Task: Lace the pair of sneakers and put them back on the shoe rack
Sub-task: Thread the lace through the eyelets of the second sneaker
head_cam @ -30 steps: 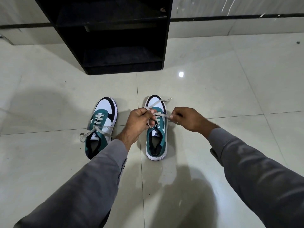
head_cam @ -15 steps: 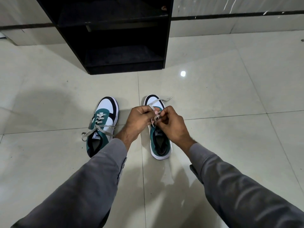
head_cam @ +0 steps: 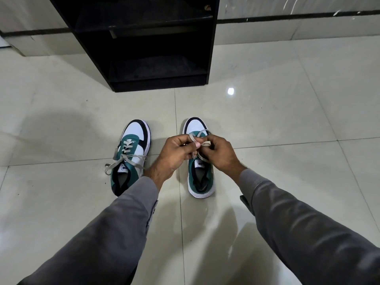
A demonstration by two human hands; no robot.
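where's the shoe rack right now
In the head view the black shoe rack stands at top centre against the wall, on the tiled floor beyond both sneakers.

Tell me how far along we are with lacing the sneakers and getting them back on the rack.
Done: the left sneaker looks laced and tied, ends lying loose. In hand: the left hand and right hand pinch the lace over the right sneaker, working the knot. Left: finish that knot, then put both sneakers, now on the floor, into the shoe rack.
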